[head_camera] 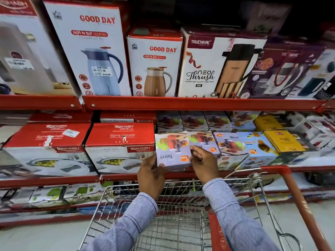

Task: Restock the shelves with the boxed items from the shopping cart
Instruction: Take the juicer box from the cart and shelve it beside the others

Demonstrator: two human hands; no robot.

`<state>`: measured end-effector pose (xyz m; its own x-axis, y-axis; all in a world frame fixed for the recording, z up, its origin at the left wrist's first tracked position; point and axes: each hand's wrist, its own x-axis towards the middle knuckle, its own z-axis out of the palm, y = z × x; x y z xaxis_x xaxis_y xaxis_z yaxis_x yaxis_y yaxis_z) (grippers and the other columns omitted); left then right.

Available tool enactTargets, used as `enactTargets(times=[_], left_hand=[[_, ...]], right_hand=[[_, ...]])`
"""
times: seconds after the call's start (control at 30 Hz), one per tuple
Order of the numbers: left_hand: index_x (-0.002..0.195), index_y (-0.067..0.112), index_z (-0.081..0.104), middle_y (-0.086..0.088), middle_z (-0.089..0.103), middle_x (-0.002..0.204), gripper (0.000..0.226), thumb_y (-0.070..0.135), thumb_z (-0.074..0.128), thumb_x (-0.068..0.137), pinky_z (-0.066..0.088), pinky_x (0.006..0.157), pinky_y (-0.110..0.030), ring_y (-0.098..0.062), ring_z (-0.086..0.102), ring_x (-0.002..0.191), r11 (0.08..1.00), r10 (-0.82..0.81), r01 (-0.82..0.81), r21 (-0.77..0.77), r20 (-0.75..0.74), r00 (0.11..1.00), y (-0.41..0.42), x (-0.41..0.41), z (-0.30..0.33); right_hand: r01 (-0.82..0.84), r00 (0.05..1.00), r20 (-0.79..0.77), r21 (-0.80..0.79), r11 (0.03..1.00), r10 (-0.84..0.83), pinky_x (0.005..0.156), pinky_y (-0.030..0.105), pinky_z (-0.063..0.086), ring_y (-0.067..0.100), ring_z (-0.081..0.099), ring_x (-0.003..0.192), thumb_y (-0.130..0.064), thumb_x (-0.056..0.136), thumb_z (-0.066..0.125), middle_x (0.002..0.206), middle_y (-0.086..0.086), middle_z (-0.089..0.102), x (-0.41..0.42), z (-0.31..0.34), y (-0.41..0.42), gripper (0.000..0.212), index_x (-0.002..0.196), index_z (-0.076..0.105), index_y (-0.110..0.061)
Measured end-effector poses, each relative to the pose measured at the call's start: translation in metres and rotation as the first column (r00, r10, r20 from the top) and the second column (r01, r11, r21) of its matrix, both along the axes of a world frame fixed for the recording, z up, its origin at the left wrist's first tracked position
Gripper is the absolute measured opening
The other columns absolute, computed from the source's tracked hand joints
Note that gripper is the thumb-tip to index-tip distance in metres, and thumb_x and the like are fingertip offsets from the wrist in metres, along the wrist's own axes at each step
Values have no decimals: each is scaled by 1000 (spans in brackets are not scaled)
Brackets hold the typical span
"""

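A pale lilac juicer box (171, 151), its label upside down, rests on the front of the middle shelf (126, 176), between a red and white Rishabh casserole box (119, 147) and more juicer boxes (230, 144). My left hand (150, 176) grips its lower left corner. My right hand (203, 161) presses on its right side. Below my arms stands the wire shopping cart (181, 214) with a red handle; I see no boxes in the visible part of its basket.
The upper shelf (181, 103) carries tall Good Day flask boxes (94, 51) and a Trueware box (213, 66). Yellow boxes (282, 140) sit at the right of the middle shelf. A lower shelf (45, 196) holds small white and green boxes.
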<state>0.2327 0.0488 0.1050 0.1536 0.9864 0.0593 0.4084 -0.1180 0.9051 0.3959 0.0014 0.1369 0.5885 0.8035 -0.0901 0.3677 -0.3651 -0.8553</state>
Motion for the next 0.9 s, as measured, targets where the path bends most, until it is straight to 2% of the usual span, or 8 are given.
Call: enactTargets(times=[0.13,0.23,0.37,0.5,0.57,0.7,0.8,0.9], left_hand=[[134,12,57,-7,62,133,43,6,59,91,40,87,-1,-8,53,110,999,30,-28,-42,42,999,6,11,-17],[133,12,58,-5,62,132,41,7,58,93,41,96,-16,-12,57,115,998,40,-38,-55,48,998,8,16,-25],[132,10,59,-11,63,131,40,9,58,92,46,100,-27,-14,59,110,996,76,-75,-45,27,997,11,23,-30],[126,9,64,-15,72,110,34,17,59,93,46,77,-23,-19,63,84,985,169,-170,-32,-36,985,15,34,-30],[122,7,66,-15,74,103,33,20,60,92,44,72,-21,-16,60,77,975,216,-217,-44,-27,976,17,38,-29],[115,7,70,-14,78,91,29,21,60,92,46,65,-18,-17,63,67,968,248,-248,-37,-9,969,20,45,-26],[118,7,70,-12,79,90,32,23,61,92,36,46,3,-2,54,54,962,270,-269,-50,2,963,23,49,-25],[116,6,71,-12,79,89,31,24,62,91,33,45,8,0,52,54,959,280,-277,-64,36,959,27,51,-26]], right_hand=[[34,998,56,-34,999,-32,97,28,50,16,64,100,-3,89,61,125,8,63,4,-17,6,43,128,60,-21],[20,999,32,-66,998,-18,100,38,52,22,66,104,-3,90,58,126,10,61,4,-29,8,46,133,57,-20],[29,1000,0,-46,999,-29,98,38,54,19,65,105,4,89,56,125,9,64,3,-39,8,50,133,56,-18],[-1,991,131,-25,1000,4,93,23,51,16,67,101,-1,86,59,124,6,68,5,-39,8,49,134,56,-14],[-55,959,273,-65,996,71,78,17,50,13,69,83,-8,86,59,112,3,73,4,-36,7,50,135,54,-16],[-89,858,491,-151,984,153,61,26,57,16,67,61,-20,84,56,85,2,78,5,-24,8,45,129,60,-24],[-137,789,585,-132,982,189,66,31,59,23,70,75,-24,81,58,91,4,77,17,-13,19,46,127,61,-24],[-311,693,592,-270,911,412,101,39,47,29,51,126,-33,77,67,135,7,59,38,-4,43,73,143,40,-20]])
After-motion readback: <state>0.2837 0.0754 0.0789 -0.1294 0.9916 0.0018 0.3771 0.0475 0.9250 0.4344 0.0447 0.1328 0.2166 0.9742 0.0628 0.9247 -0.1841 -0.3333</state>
